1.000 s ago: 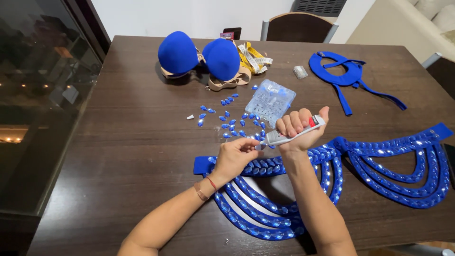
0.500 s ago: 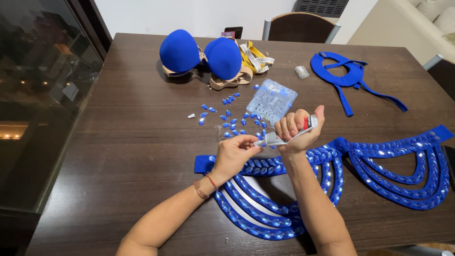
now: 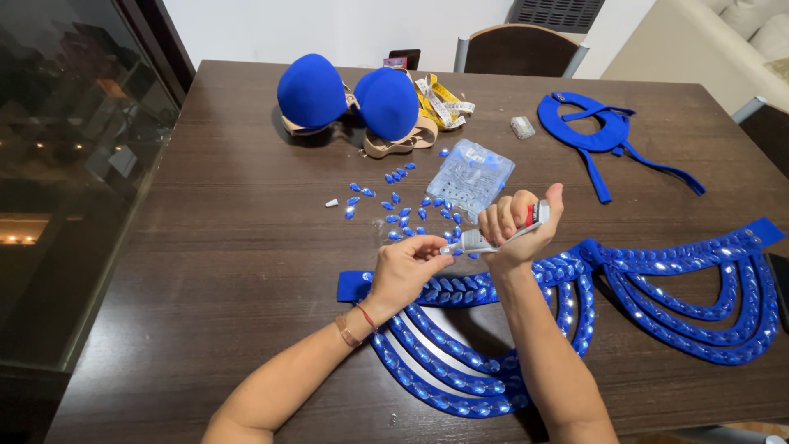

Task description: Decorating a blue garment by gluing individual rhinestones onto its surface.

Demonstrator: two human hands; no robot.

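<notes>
My right hand (image 3: 519, 226) grips a small white glue tube (image 3: 493, 236) with its nozzle pointing left. My left hand (image 3: 404, 270) pinches something tiny at the nozzle tip, too small to tell what. Both hands hover over a blue costume piece (image 3: 657, 284) made of looped straps studded with shiny blue gems, lying on the dark wooden table (image 3: 205, 271). Loose blue gems (image 3: 394, 205) are scattered just beyond the hands, beside a clear plastic bag (image 3: 470, 177) holding more of them.
At the far side lie a blue padded bra (image 3: 349, 100), a yellow measuring tape (image 3: 442, 100), a small clear box (image 3: 522, 127) and a blue strap piece (image 3: 604, 136). A chair (image 3: 518, 51) stands behind the table. A dark glass wall (image 3: 66, 164) runs along the left.
Both hands have stayed together at the tube's tip, shifting only slightly. My left fingers have closed in on the nozzle.
</notes>
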